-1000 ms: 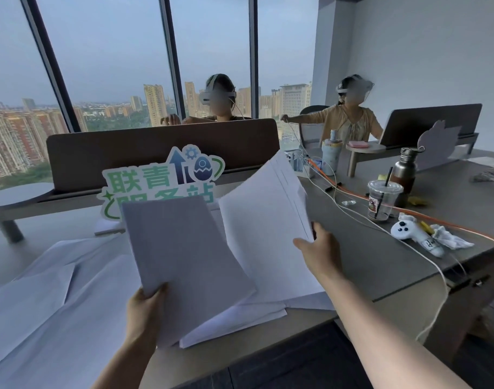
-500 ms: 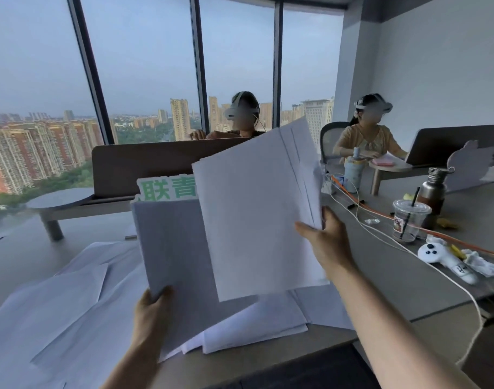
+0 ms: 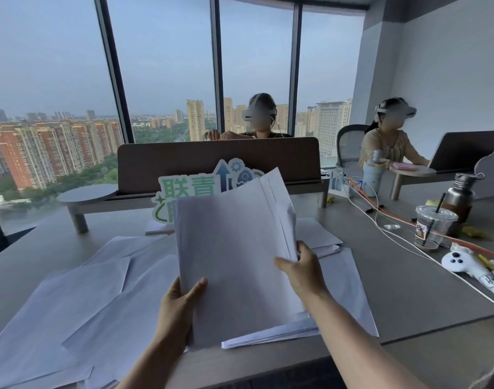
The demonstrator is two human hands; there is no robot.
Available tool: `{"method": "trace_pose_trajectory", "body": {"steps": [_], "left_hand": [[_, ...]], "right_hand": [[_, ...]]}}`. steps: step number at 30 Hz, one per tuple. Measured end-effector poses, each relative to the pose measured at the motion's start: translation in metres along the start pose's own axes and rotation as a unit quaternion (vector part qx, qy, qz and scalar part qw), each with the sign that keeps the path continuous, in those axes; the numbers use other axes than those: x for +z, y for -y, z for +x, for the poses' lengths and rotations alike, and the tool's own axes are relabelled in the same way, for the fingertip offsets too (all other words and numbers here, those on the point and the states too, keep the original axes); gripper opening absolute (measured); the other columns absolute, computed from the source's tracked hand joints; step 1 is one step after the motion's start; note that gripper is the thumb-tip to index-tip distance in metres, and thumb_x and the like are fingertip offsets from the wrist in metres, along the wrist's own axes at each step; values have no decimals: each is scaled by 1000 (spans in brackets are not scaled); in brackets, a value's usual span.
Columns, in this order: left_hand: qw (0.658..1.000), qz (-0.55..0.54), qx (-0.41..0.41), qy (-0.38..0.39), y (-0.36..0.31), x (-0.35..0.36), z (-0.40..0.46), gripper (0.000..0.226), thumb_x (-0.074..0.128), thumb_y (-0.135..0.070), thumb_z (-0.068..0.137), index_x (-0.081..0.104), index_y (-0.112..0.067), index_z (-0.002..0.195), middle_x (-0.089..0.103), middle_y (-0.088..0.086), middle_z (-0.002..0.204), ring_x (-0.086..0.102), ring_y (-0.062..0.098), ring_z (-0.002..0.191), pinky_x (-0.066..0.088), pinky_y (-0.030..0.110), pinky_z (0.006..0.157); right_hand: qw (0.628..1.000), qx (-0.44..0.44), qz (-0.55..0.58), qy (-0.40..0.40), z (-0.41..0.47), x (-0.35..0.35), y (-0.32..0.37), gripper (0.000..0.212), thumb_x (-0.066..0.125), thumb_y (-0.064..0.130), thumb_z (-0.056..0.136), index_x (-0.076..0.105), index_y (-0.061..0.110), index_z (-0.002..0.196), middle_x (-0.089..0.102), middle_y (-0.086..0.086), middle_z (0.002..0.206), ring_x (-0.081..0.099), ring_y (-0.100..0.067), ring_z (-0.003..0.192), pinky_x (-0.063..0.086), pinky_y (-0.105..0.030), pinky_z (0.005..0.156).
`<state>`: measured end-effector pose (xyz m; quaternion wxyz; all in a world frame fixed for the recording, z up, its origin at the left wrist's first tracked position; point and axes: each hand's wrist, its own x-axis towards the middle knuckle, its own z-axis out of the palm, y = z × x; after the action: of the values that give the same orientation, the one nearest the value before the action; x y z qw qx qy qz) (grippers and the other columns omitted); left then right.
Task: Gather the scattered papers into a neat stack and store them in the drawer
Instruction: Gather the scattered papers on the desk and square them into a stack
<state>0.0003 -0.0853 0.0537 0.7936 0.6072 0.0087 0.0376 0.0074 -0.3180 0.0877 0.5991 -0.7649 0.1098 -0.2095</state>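
Both forearms are extended forward from the near edge. The left hand (image 3: 181,307) is raised with the thumb laid across the front of held sheets, fingers hidden behind. The right hand (image 3: 302,269) is set farther right, thumb pointing left, fingers curled round the sheets' right edge.

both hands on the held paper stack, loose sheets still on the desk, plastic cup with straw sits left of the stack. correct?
Not quite: the plastic cup with the straw stands to the right of the held paper stack, by the metal bottle. The head view shows it. The rest holds: left hand and right hand both grip the stack, and loose sheets lie on the desk.
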Motion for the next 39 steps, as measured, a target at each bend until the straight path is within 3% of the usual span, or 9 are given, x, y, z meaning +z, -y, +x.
{"method": "trace_pose_trajectory", "body": {"steps": [4,10,12,15,20,25,27,30,39], "left_hand": [[1000,6,-23,13,8,-13,-3,57,78,-19,51,68,-11,106,74,12,92,67,28,79,54,48,79],[1000,7,-4,11,13,-30,-7,29,69,1,73,70,-16,96,74,6,82,66,21,69,57,40,67],[1000,4,8,7,9,-33,-6,25,67,3,78,69,-16,95,74,2,78,65,16,65,57,34,60],[1000,-1,24,-7,4,-39,-3,22,67,-4,82,69,-17,99,74,3,85,66,19,70,56,37,69],[999,-2,47,-14,-3,-43,-1,18,61,-5,87,68,-17,98,74,-1,83,65,16,70,54,33,65],[999,-5,40,-18,-9,-50,-2,15,62,-9,87,69,-17,98,75,0,83,67,15,67,57,29,59],[999,-7,35,-12,-10,-51,-3,16,63,-11,86,69,-16,99,75,3,84,68,17,68,58,31,59],[1000,2,25,-9,-10,-53,-5,15,65,-8,85,69,-12,98,76,7,83,70,21,68,58,33,57],[999,33,-6,-4,0,-67,-2,40,75,-15,59,68,-4,97,74,10,86,67,19,72,56,29,60]], "right_hand": [[998,41,-20,33,-9,17,-19,26,76,14,73,65,16,96,72,0,89,68,-20,82,56,-35,76],[993,84,-76,21,-15,25,-33,30,68,46,82,60,20,95,66,4,89,63,-18,82,43,-29,62],[994,83,-71,-1,-10,24,-34,27,65,43,84,59,18,89,65,2,84,62,-20,77,41,-30,60],[998,58,-33,0,-5,27,-33,30,67,32,86,54,8,72,56,-2,67,50,-22,64,34,-32,57],[999,31,-16,-38,-1,30,-34,45,75,36,81,44,14,56,41,-2,56,36,-18,57,27,-33,56],[997,47,52,31,-8,40,-32,42,65,39,89,56,5,66,51,0,63,45,-14,61,33,-29,59],[996,33,54,66,-13,46,-26,44,59,40,93,44,11,63,39,5,58,37,-9,55,29,-27,55],[994,-10,30,104,-19,56,-16,43,54,36,97,29,22,64,23,12,53,23,-4,48,20,-20,46],[983,-109,-117,92,-23,69,-13,44,62,34,91,32,16,63,35,5,55,34,-8,52,32,-31,54]]}}
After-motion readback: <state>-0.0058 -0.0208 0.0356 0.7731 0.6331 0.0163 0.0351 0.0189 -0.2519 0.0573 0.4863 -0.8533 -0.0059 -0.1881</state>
